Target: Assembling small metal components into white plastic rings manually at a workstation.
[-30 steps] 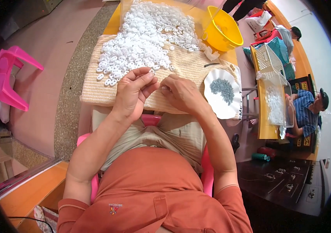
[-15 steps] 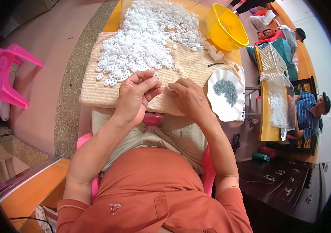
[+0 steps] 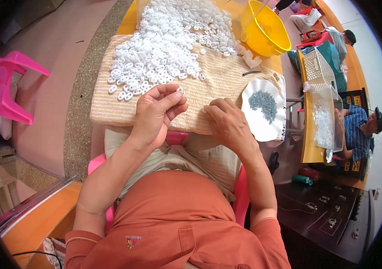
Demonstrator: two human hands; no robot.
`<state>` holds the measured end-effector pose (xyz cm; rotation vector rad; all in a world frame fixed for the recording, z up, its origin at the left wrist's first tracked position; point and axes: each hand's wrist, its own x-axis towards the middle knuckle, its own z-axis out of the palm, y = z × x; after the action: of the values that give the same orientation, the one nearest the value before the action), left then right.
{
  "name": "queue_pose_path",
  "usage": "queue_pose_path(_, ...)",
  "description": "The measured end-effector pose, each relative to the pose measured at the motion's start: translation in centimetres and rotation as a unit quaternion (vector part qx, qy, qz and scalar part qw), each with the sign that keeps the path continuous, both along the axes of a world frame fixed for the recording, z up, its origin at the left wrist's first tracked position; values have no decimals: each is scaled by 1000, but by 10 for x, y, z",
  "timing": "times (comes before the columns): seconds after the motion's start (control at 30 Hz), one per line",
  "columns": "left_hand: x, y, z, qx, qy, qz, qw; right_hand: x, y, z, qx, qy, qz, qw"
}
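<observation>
Between the thumb and forefinger of my left hand I pinch a small white oval plastic piece, mostly covered by the fingertips. My right hand rests low over the striped cream towel, its fingers curled under; whatever they hold, if anything, is hidden. A large heap of white oval plastic pieces, with holes in them, spreads beyond my left hand. To the right of my right hand lies a white scalloped plate bearing a pile of small grey parts.
A yellow bucket stands at the far right of the table, near crumpled white tissue and a thin black tool. A pink stool is at left. Another person sits at a table on the right.
My right hand has moved right and slightly toward me, away from the left, its fingers more curled. My left hand keeps its pinch in almost the same place.
</observation>
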<state>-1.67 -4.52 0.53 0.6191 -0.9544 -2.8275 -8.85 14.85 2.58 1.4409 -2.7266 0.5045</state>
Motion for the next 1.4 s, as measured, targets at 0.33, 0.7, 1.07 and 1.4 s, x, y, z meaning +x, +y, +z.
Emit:
queue_pose_path(0.33,0,1,-3,-1,-8,-7,1000,1,-5,13,59,-24,3,998)
queue_pose_path(0.7,1,6,-1,-15,-20,-33,999,-7,1,1,-108,-234,-96,961)
queue_pose_path(1.07,4,12,1,-24,-41,-77,996,-8,3,-13,-283,-487,-117,818)
queue_pose_path(1.4,4,11,-1,-37,-52,-109,992,-9,3,-17,-304,-520,-109,791)
